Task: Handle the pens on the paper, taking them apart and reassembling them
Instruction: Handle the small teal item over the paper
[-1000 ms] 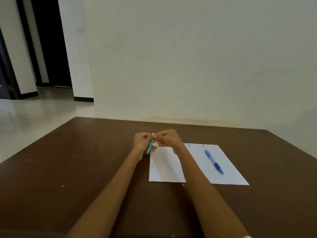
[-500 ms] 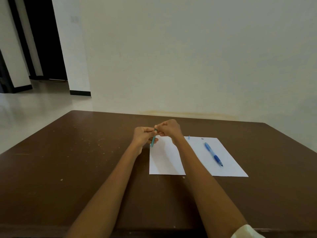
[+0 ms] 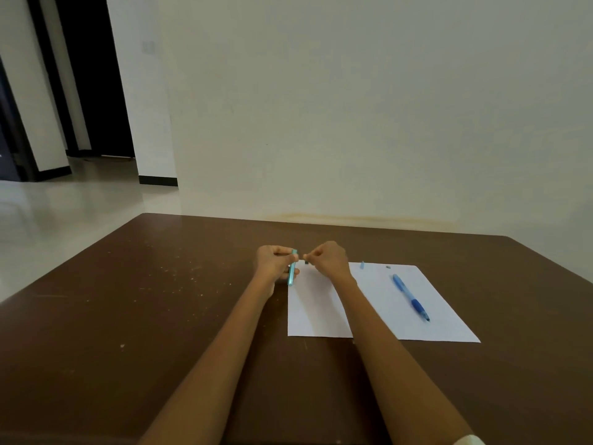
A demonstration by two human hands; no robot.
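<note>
At frame centre, the left hand (image 3: 275, 262) gripped a teal pen barrel (image 3: 292, 268), long axis near-vertical in the frame, top end level w/ the right hand (image 3: 327, 259) just beside it, which pinched a small dark part (image 3: 306, 261). Right of centre, a blue pen (image 3: 410, 297) lay diagonally on the paper (image 3: 449, 316).

The head camera looks forward and down over the brown table (image 3: 128, 316) toward a wall (image 3: 353, 107).

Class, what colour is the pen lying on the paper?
Blue: the pen on the paper has a darker blue grip, seen in the head view.
</note>
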